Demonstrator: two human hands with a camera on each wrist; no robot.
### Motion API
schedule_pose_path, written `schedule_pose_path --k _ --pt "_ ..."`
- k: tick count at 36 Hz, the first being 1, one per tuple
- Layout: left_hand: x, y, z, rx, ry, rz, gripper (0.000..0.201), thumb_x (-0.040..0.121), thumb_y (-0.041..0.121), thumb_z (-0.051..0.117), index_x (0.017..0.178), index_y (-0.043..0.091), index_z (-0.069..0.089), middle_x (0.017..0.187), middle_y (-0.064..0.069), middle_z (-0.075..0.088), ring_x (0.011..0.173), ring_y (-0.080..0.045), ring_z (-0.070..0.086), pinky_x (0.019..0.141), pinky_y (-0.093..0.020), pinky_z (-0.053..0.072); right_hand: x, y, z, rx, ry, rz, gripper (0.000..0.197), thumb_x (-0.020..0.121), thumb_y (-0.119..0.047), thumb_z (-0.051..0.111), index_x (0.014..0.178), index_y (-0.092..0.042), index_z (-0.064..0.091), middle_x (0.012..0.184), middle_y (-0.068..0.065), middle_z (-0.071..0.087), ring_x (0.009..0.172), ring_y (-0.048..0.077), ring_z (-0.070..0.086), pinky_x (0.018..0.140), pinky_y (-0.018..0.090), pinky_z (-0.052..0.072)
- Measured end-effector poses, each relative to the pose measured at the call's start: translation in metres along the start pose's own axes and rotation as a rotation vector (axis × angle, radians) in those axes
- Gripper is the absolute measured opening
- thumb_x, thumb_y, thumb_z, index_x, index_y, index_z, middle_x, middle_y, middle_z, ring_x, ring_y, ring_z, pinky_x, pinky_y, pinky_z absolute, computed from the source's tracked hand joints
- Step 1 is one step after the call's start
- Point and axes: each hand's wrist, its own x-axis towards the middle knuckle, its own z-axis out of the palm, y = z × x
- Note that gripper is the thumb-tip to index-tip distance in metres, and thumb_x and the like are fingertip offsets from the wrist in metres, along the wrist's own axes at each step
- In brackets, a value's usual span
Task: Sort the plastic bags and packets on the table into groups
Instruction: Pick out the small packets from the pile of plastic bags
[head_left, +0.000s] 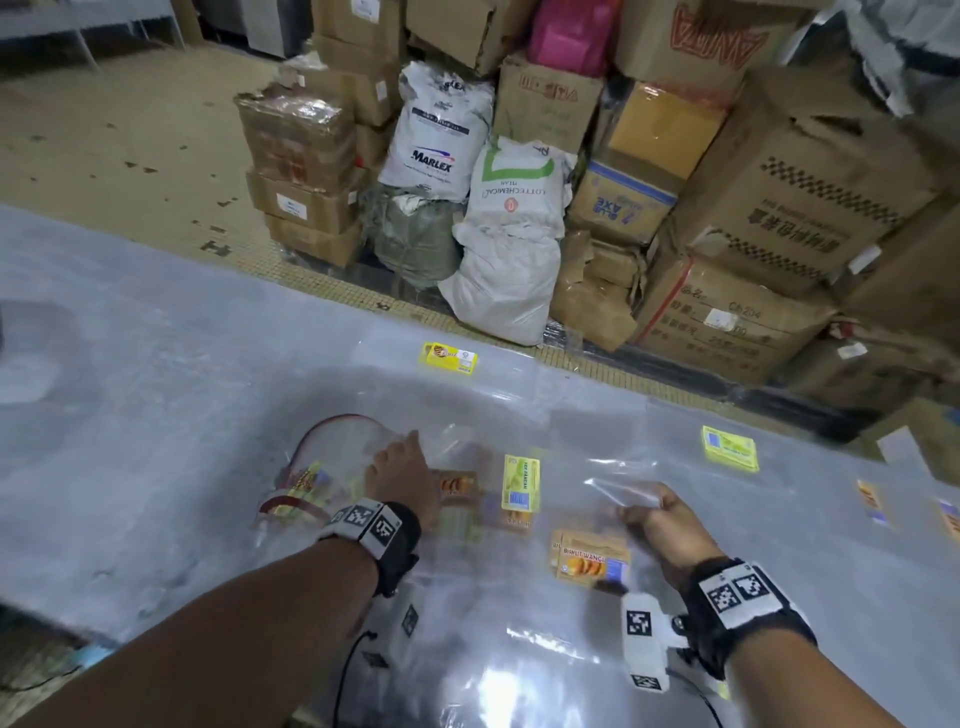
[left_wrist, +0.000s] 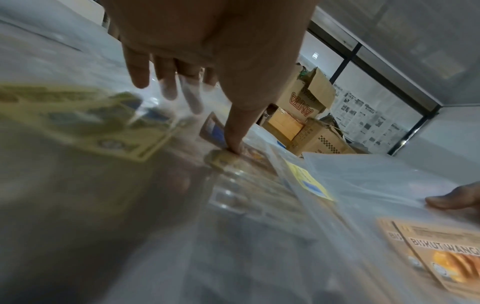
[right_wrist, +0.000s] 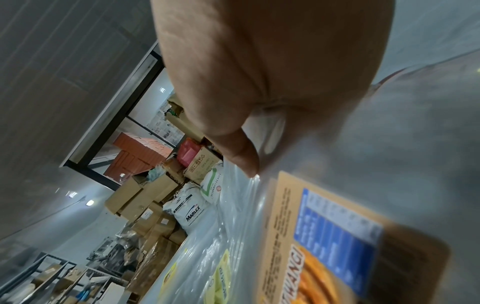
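Across the grey bench (head_left: 156, 364), sheeted in glossy film, clear plastic bags with printed labels lie scattered from nine o'clock to three o'clock, well short of tidy groups by my reading. Largest is the red-trimmed bag (head_left: 332, 467) at nine o'clock of my left hand (head_left: 402, 475), which rests on the pile with fingers spread and nearly straight; the left wrist view shows its thumb (left_wrist: 235, 135) pressing down on a packet, gripping nothing. At one o'clock from my right hand (head_left: 662, 525) lies a clear bag (head_left: 623, 491), and the thumb (right_wrist: 244, 158) and curled fingers pinch its near edge. Just beside that hand, at seven o'clock, sits the tan biscuit label (head_left: 592, 561). A green-yellow label (head_left: 521, 483) lies between my hands, another green-yellow label (head_left: 730, 448) at one o'clock, and a small yellow label (head_left: 449, 357) at twelve, well apart.

I judge these bags nearly weightless, limp and slippery, prone to cling and to slide on the film. A pinch at an edge or corner should lift one; pressing a flat palm on its neighbours should keep them from trailing along.
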Motion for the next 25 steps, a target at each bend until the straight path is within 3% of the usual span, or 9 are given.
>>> schedule_pose_path --k 5,7,9,11,13,17,20,23,25 --pt "-0.001 0.000 -0.014 -0.451 -0.043 -0.069 0.067 0.093 0.011 0.054 0.152 0.022 0.025 0.123 -0.014 0.060 0.112 -0.034 0.059 0.089 -0.035 0.047 0.002 -0.012 0.000 0.029 -0.048 0.019 0.030 0.087 0.008 0.056 0.113 -0.006 0.060 0.102 0.023 0.070 0.092 0.041 0.069 0.067 0.039 0.055" --pt "0.002 0.002 -0.020 -0.617 -0.060 -0.067 0.062 0.088 0.006 0.061 0.145 0.018 0.038 0.115 -0.010 0.061 0.110 -0.030 0.060 0.087 -0.030 0.045 0.002 -0.019 -0.001 0.053 -0.067 0.021 0.030 0.087 0.008 0.055 0.114 -0.008 0.059 0.103 0.023 0.069 0.093 0.039 0.069 0.063 0.037 0.055" --pt "0.006 0.004 -0.025 -0.788 -0.071 -0.068 0.065 0.080 -0.001 0.067 0.137 0.018 0.045 0.106 -0.010 0.061 0.097 -0.026 0.060 0.082 -0.035 0.052 0.004 -0.023 -0.003 0.077 -0.089 0.024 0.030 0.088 0.006 0.057 0.115 -0.007 0.058 0.105 0.022 0.069 0.091 0.035 0.069 0.061 0.037 0.055" --pt "0.007 0.007 -0.034 -0.982 -0.119 -0.084 0.073 0.074 -0.007 0.072 0.135 0.022 0.044 0.110 -0.016 0.058 0.086 -0.028 0.059 0.067 -0.043 0.056 0.006 -0.026 -0.005 0.094 -0.110 0.043 0.029 0.089 0.004 0.058 0.115 -0.009 0.058 0.107 0.019 0.068 0.092 0.034 0.069 0.057 0.035 0.054" --pt "0.006 0.011 -0.047 -1.127 -0.151 -0.072 0.070 0.082 -0.015 0.066 0.135 0.021 0.038 0.111 -0.020 0.054 0.075 -0.029 0.058 0.051 -0.036 0.051 0.011 -0.025 -0.007 0.131 -0.121 0.060 0.029 0.089 0.003 0.059 0.115 -0.011 0.059 0.107 0.020 0.069 0.092 0.036 0.069 0.054 0.036 0.056" --pt "0.005 0.022 -0.068 -1.155 -0.087 -0.023 0.069 0.087 -0.008 0.065 0.140 0.022 0.034 0.105 -0.016 0.061 0.057 -0.014 0.063 0.040 -0.029 0.050 0.013 -0.025 -0.011 0.127 -0.134 0.058 0.030 0.091 0.003 0.059 0.117 -0.012 0.057 0.101 0.016 0.073 0.087 0.031 0.073 0.060 0.034 0.056" --pt "0.005 0.028 -0.079 -1.100 -0.039 -0.001 0.081 0.082 -0.002 0.074 0.149 0.017 0.032 0.114 -0.015 0.065 0.063 -0.016 0.065 0.044 -0.030 0.053 0.008 -0.029 -0.014 0.129 -0.165 0.049 0.029 0.092 0.004 0.056 0.115 -0.013 0.056 0.102 0.015 0.073 0.093 0.030 0.071 0.051 0.027 0.053" --pt "0.003 0.037 -0.087 -1.146 -0.052 0.005 0.081 0.083 0.003 0.075 0.150 0.017 0.032 0.109 -0.013 0.065 0.069 -0.020 0.066 0.046 -0.028 0.052 0.006 -0.029 -0.019 0.131 -0.192 0.040 0.032 0.092 0.002 0.058 0.117 -0.017 0.055 0.102 0.012 0.074 0.095 0.034 0.071 0.041 0.023 0.049" --pt "0.000 0.045 -0.090 -1.206 -0.109 -0.007 0.077 0.085 0.003 0.072 0.150 0.018 0.032 0.103 -0.008 0.068 0.067 -0.017 0.066 0.043 -0.025 0.049 0.007 -0.027 -0.021 0.135 -0.205 0.023 0.032 0.090 0.001 0.060 0.117 -0.017 0.056 0.104 0.013 0.074 0.096 0.034 0.070 0.049 0.028 0.054"
